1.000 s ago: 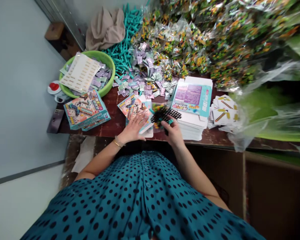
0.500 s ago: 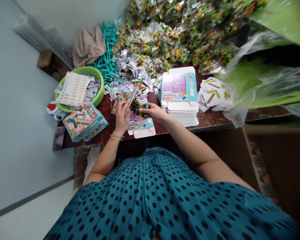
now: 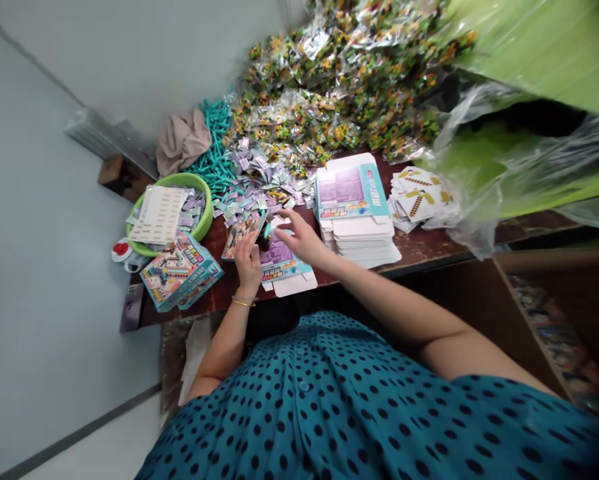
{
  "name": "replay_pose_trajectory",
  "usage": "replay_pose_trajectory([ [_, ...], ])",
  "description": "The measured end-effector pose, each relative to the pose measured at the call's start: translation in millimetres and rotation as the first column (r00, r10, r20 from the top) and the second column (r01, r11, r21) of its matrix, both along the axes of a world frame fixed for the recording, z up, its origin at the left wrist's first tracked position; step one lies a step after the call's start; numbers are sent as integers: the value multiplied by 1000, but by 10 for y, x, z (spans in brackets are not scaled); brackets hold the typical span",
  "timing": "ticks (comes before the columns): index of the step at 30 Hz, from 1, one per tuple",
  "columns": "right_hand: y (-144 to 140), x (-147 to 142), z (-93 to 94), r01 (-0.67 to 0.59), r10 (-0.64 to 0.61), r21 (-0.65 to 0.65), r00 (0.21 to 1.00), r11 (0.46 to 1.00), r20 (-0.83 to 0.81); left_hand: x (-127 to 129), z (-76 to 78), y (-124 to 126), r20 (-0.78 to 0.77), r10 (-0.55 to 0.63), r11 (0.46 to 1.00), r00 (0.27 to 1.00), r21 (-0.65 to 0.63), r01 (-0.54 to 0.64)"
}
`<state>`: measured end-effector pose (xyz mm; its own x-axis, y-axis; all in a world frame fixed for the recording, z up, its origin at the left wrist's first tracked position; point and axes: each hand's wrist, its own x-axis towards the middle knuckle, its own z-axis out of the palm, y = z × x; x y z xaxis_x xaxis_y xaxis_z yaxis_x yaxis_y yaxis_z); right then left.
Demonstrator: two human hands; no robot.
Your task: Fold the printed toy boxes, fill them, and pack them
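My left hand (image 3: 249,261) grips a printed toy carton (image 3: 238,238), fingers over its picture side and thumb near its open edge. Dark contents and a bit of teal (image 3: 267,231) show at that opening; what they are exactly is too small to tell. Just right of it is my right hand (image 3: 303,240), thumb and fingers apart, with nothing visible between them. Under and beside my hands lies a purple and teal carton panel (image 3: 288,268) with a white flap; whether it belongs to the gripped carton I cannot tell.
Right of my hands stands a stack of flat cartons (image 3: 362,241), then leaflets (image 3: 419,197). Behind lie small sachets (image 3: 254,170), teal sticks (image 3: 214,143) and bagged colourful pieces (image 3: 324,113). Leftward are a green basket (image 3: 208,217), finished-looking boxes (image 3: 179,273) and a phone (image 3: 131,308).
My right hand has let go of the teal and dark pieces, now at the carton's opening, and its fingers have spread. My left hand keeps its hold. The whole view has shifted slightly.
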<state>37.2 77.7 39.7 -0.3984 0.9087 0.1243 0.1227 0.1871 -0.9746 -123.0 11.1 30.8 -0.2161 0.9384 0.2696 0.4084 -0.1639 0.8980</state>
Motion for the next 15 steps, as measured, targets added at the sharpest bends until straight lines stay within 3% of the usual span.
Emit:
replay_pose_trajectory([
  [2,-127,-90,-16,-104,47,327,983,939,178,-22,116,41,79,45,998,996,30,-48],
  [4,-149,-176,-4,-221,75,450,944,865,320,-73,244,99,144,85,995,986,33,-90],
  [6,-76,-218,58,-128,-11,498,964,857,266,-161,382,160,207,178,982,962,31,-188],
  [9,88,-222,179,168,-179,428,984,888,-15,-284,542,244,358,265,950,895,61,-306],
  [11,163,-240,195,201,-175,292,978,935,-115,-299,550,296,430,234,942,872,120,-313],
  [13,191,-276,129,214,-191,165,971,963,-141,-260,465,341,458,233,931,858,150,-333],
  [15,195,-298,10,250,-238,90,963,964,-126,-209,330,374,513,221,960,829,34,-276],
])
